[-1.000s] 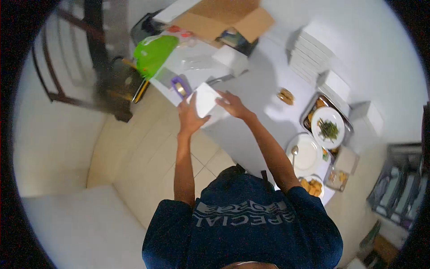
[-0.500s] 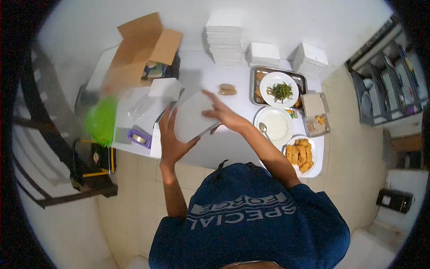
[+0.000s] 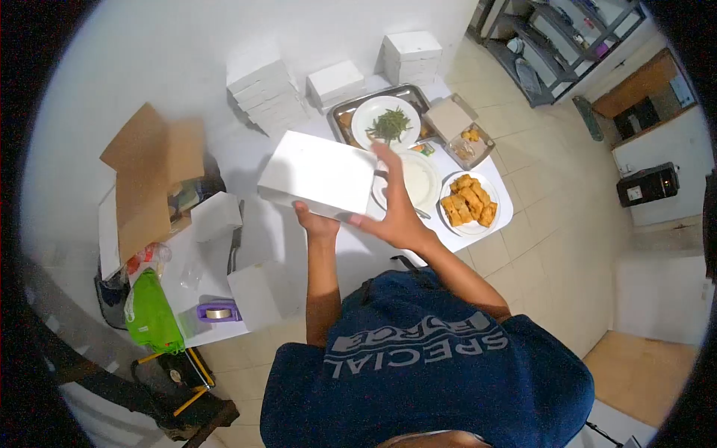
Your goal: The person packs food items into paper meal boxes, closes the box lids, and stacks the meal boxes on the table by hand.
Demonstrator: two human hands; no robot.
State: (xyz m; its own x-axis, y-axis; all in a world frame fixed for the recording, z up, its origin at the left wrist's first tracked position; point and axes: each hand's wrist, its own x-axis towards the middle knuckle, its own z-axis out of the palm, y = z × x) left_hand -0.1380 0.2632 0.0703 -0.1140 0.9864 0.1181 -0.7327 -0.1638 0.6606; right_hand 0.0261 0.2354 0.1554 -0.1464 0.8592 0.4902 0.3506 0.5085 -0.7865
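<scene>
A closed white box (image 3: 321, 170) is held up over the white table by both my hands. My left hand (image 3: 320, 224) grips its near lower edge, with the thumb on the front side. At the box's right end, my right hand (image 3: 403, 213) holds it with fingers and thumb. Just behind my right hand lie a white plate (image 3: 420, 179) with a spoon and a plate of green vegetables (image 3: 390, 123) on a metal tray (image 3: 409, 91). A plate of fried pieces (image 3: 468, 203) sits further right, below an open box with food (image 3: 470, 149).
Stacked white boxes (image 3: 267, 89) stand along the wall, with more boxes (image 3: 412, 56) further right. At the left are an open cardboard box (image 3: 153, 194), a green bag (image 3: 151, 313), a purple tape dispenser (image 3: 218, 312) and a white box (image 3: 263, 295). A shelf (image 3: 549, 52) stands at the upper right.
The view has turned toward the food side. The white box in my hands has been lifted closer and now shows a closed, flat top; both hands have gone from its sides to gripping its lower edge and end.
</scene>
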